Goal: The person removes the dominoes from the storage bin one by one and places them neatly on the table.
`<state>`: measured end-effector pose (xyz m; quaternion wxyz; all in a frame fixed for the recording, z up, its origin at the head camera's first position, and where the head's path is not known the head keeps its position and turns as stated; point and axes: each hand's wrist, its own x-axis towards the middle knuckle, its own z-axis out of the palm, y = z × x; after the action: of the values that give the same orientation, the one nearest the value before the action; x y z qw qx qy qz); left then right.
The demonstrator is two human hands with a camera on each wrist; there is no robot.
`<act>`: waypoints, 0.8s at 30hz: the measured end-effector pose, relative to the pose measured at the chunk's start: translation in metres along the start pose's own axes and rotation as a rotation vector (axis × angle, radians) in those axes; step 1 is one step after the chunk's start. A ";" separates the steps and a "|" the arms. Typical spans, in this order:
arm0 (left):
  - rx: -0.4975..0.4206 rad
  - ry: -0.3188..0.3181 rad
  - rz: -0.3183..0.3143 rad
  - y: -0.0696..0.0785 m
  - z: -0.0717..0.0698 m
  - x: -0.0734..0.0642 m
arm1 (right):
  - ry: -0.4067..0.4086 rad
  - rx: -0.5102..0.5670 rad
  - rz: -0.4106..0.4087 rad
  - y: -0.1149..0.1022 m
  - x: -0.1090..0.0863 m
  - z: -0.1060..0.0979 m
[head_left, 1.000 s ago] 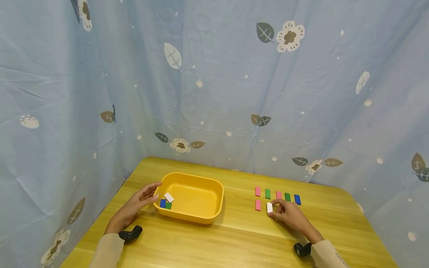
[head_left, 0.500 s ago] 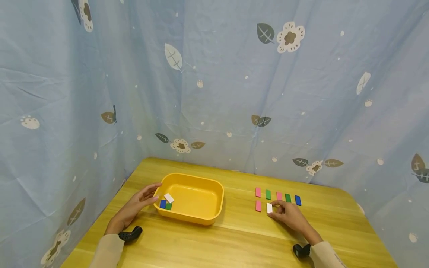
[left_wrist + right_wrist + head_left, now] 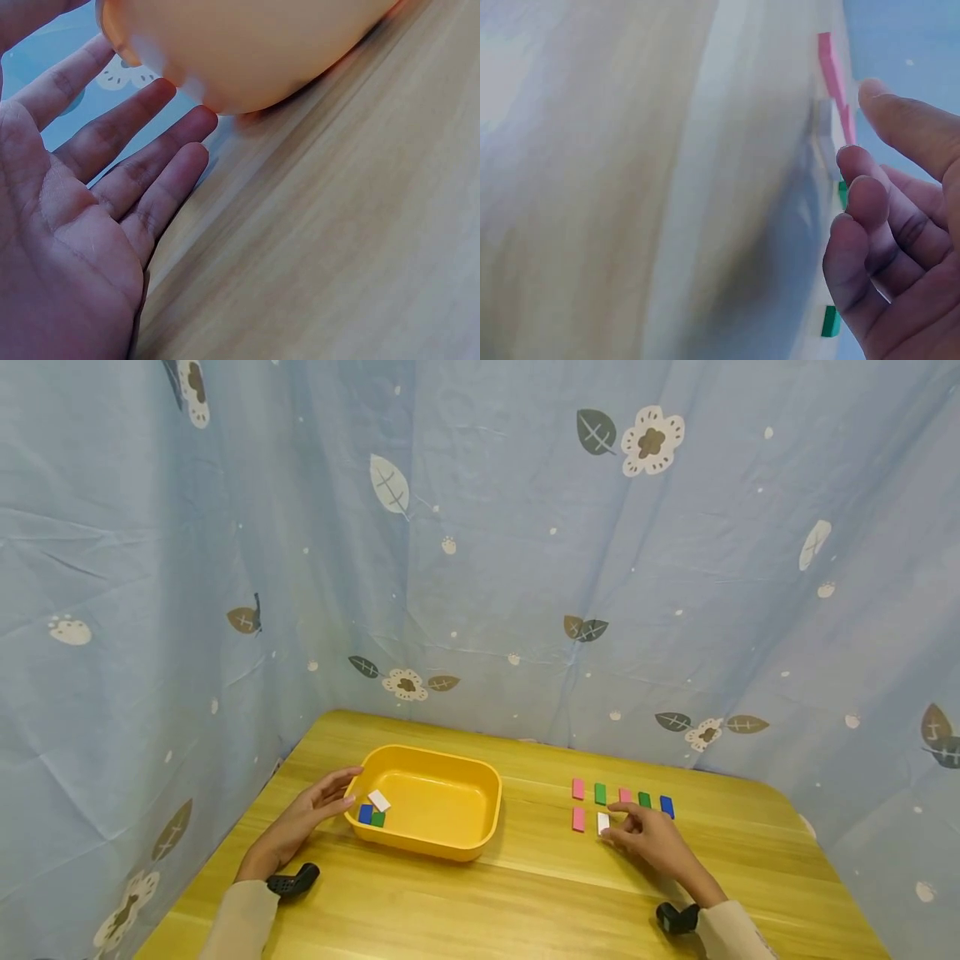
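On the table's right side a white tile (image 3: pixel 603 823) lies flat beside a pink tile (image 3: pixel 578 819). My right hand (image 3: pixel 654 842) hovers at its right edge, thumb and index finger spread apart; in the right wrist view a gap shows between the fingertips (image 3: pixel 853 157) and the tile. Relaxed, nearly straight fingers of my left hand (image 3: pixel 306 817) touch the left end of a yellow plastic basin (image 3: pixel 420 845). Inside that basin are a white tile (image 3: pixel 379 800), a blue tile (image 3: pixel 365 813) and a green tile (image 3: pixel 378 819).
Behind the white tile runs a row with a pink tile (image 3: pixel 577 788), a green tile (image 3: pixel 600 793), another pink tile (image 3: pixel 625 795), a dark green tile (image 3: pixel 644 798) and a blue tile (image 3: pixel 667 807). A blue patterned curtain (image 3: pixel 487 568) surrounds the wooden table (image 3: pixel 450 910).
The right thumb and index finger have parted from the white tile, which stays in place on the table. The left hand and the basin have not moved.
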<state>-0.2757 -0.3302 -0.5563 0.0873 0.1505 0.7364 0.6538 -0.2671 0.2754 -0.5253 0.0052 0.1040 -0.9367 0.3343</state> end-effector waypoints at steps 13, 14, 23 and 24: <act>0.019 0.003 0.007 -0.002 0.000 -0.001 | 0.039 -0.017 -0.134 -0.032 0.022 0.003; 0.017 0.005 -0.001 -0.002 0.000 -0.001 | 0.038 -0.011 -0.151 -0.036 0.024 0.004; -0.007 0.010 -0.025 0.000 0.001 -0.002 | 0.007 0.078 -0.245 -0.075 0.049 0.013; -0.006 0.009 -0.023 0.000 0.001 -0.002 | 0.009 0.074 -0.257 -0.080 0.052 0.015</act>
<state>-0.2739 -0.3300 -0.5561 0.0921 0.1387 0.7366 0.6555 -0.3016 0.1958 -0.4825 0.0485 0.2217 -0.9027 0.3656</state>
